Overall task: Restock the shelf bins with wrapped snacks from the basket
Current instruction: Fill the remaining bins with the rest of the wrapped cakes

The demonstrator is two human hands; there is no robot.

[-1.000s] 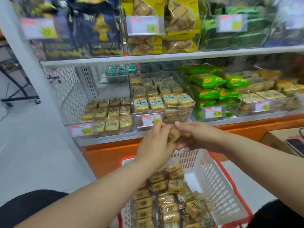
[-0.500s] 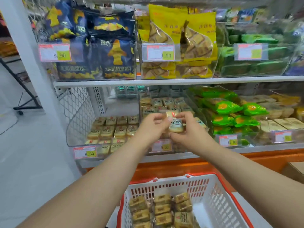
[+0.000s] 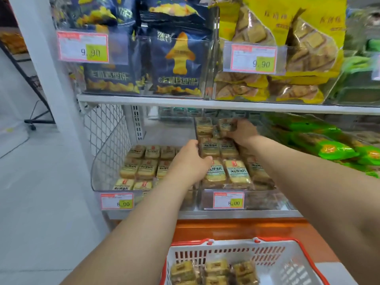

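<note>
Right hand: fingers curled round 1 wrapped snack, held deep in the middle bin, above the rear rows of like packets. Judged: placing step, packet about to be set down.

Left hand: fingertips lie against the front-left packets of the same bin, at the divider. Whether they grip a packet or only steady the row cannot be told; the fingers are mostly hidden behind the hand.

Middle bin: clear-fronted, tagged 8.00, holding rows of yellow packets, front rows full.

Left bin: same kind of packet, tagged 8.00, bare floor showing at the back.

Basket: white with red rim, below the shelf at the lower edge of view; at least 3 packets visible in it, so restocking looks part done.

Also present: green packs in the bin to the right; blue bags and yellow bags on the shelf above, each tagged 9.90.

Next move, judged: lower the held packet flat into a rear gap, label up, release, then return to the basket for another.
</note>
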